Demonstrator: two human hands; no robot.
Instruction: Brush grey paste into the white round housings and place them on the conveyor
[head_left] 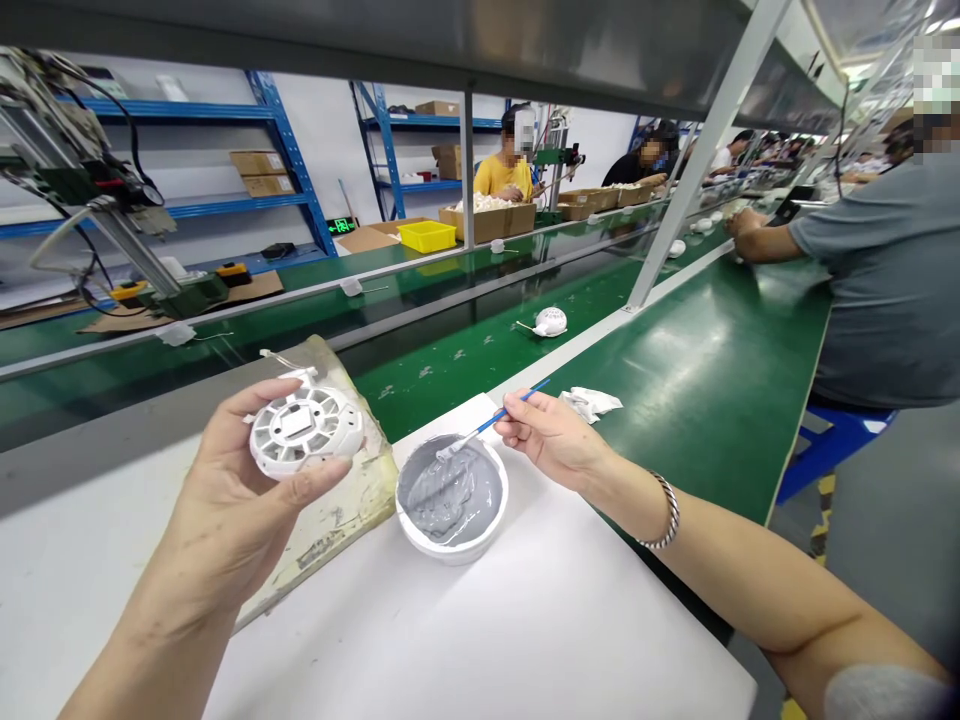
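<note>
The left hand (247, 480) reaches up from the lower left, palm turned inward, and grips a round white housing (306, 430) by its edge — thumb along the near lower rim, fingers curled round the far side. The housing is tilted so that its ribbed, spoked face shows, with a small square piece at the centre and a short wire at its top. It is held above a worn, stained board (337, 500), to the left of the bowl.

The right hand (551, 435) comes in from the lower right, the forearm slanting up and leftward, a braided bracelet (667, 510) round the wrist. Its thumb and fingertips are closed on the blue handle of a thin brush (491, 422), which slopes down to the left so that its bristles are at the grey paste inside the bowl.

The white bowl (451, 550) stands on the white tabletop (480, 650), just beside the board. Smooth grey paste (457, 500) coats its inside — ridged and stirred up toward the left. Beyond it, a crumpled white tissue (591, 402) lies on the green surface, and another white housing (551, 321) sits farther off. In the background are a yellow bin (427, 236) and a carton (491, 220) heaped with white pieces.
</note>
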